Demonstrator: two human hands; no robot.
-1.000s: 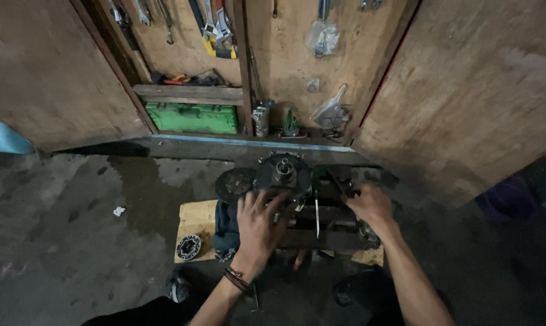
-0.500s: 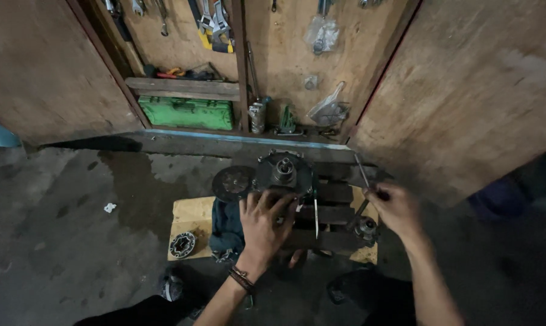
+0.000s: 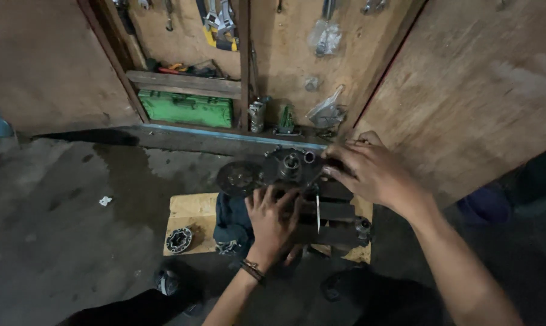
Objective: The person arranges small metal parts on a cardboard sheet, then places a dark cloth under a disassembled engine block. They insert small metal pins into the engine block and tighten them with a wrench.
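the engine block [image 3: 291, 175] sits on a wooden board [image 3: 191, 211] on the concrete floor [image 3: 61, 229]; the left hand [image 3: 273, 220] lies flat on it, fingers spread; the right hand [image 3: 369, 172] grips its upper edge, fingers curled; a small bearing [image 3: 178, 239] lies on the board.

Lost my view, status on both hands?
Left hand flat on the engine block. Right hand at its upper right edge, fingers curled. Round metal part on board, apart.
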